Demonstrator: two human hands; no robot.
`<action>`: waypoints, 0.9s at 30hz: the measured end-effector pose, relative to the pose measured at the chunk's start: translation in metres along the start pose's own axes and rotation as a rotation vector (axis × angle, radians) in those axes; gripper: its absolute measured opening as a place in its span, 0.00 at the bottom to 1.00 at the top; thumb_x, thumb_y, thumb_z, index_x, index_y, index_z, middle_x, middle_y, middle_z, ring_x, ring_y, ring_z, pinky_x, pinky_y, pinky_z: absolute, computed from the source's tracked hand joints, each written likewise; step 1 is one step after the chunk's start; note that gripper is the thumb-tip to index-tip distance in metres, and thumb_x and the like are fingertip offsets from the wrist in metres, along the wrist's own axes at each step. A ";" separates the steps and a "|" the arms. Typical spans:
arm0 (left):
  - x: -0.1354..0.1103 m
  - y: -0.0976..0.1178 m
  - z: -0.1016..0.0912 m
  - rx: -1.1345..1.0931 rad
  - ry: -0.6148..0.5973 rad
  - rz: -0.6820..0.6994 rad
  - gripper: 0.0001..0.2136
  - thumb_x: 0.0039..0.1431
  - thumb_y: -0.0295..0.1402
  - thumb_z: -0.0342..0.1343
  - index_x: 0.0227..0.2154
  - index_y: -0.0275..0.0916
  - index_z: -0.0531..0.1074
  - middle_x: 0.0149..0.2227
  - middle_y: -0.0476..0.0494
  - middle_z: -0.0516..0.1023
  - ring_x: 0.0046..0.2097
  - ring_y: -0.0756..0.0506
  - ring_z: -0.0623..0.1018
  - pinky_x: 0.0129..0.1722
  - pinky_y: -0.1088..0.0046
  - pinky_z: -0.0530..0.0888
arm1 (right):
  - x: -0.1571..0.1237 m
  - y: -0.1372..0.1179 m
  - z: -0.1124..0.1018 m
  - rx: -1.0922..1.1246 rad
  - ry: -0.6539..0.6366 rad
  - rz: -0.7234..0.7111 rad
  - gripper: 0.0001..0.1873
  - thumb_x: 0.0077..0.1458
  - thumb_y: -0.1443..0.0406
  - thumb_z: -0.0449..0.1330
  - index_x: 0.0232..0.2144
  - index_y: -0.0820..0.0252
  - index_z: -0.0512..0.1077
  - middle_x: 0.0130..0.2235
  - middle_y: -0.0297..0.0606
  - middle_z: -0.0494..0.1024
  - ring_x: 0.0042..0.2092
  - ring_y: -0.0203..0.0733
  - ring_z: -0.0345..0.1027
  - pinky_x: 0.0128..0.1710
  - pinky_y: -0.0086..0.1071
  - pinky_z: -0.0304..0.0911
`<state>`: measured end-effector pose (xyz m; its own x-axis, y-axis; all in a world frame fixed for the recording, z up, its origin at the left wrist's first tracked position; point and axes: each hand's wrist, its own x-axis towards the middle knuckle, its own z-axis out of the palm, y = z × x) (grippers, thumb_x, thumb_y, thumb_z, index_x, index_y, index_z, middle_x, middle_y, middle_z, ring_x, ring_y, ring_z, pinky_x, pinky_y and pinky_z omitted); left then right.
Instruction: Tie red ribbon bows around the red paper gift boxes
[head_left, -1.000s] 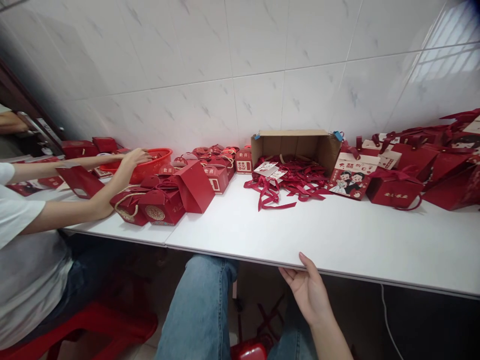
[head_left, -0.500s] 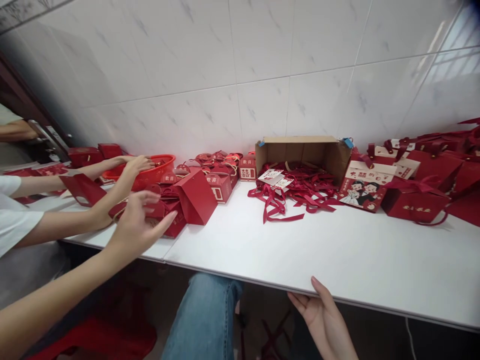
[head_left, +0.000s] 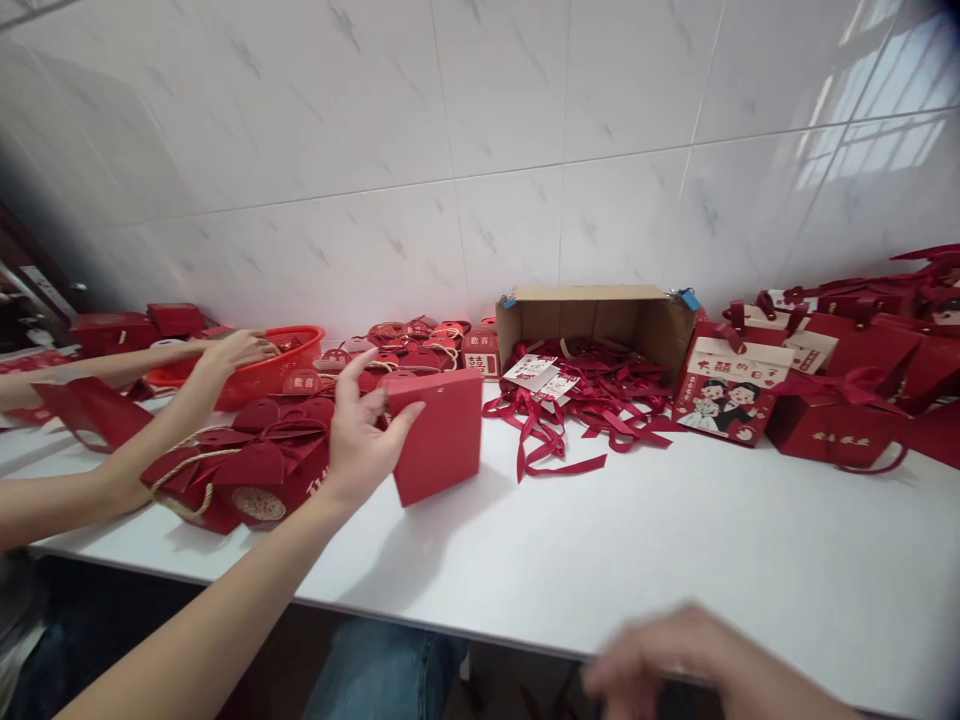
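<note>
My left hand (head_left: pixel 366 428) grips the left edge of a plain red gift box (head_left: pixel 441 440), thumb on the side facing me. That box is held tilted just over the white table. Left of my hand sit red favor boxes (head_left: pixel 259 478) with rope handles and round gold print. At the table's front edge my right hand (head_left: pixel 675 645) is smeared by motion, and its fingers are unclear. Behind the held box stand more small red boxes (head_left: pixel 480 362) with white characters.
An open cardboard box (head_left: pixel 600 293) spills dark red ribbons (head_left: pixel 559 465). Red gift bags (head_left: pixel 724 395) and a ribbon-tied box (head_left: pixel 832 420) stand to the right. At left, a co-worker's hand (head_left: pixel 240 352) reaches into a red plastic basket (head_left: pixel 300 375). A tiled wall backs the table.
My left hand has moved right and taken hold of the red gift box, shifting it rightward. My right hand has risen from under the table edge. The view has turned slightly.
</note>
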<state>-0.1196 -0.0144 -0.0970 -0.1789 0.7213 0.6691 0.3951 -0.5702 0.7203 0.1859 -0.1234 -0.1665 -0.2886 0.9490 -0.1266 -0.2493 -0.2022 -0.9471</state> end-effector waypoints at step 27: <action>-0.006 -0.039 0.068 -0.274 -0.302 0.115 0.02 0.51 0.28 0.62 0.26 0.39 0.76 0.32 0.43 0.78 0.37 0.46 0.77 0.39 0.70 0.73 | 0.214 -0.060 -0.004 -0.211 0.375 -0.443 0.20 0.51 0.49 0.58 0.33 0.60 0.74 0.35 0.39 0.77 0.34 0.39 0.71 0.32 0.29 0.65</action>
<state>-0.0725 0.0304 -0.1415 0.1408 0.7064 0.6937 0.1352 -0.7078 0.6933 0.1424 0.0923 -0.1380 0.1548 0.9600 0.2332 -0.0719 0.2464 -0.9665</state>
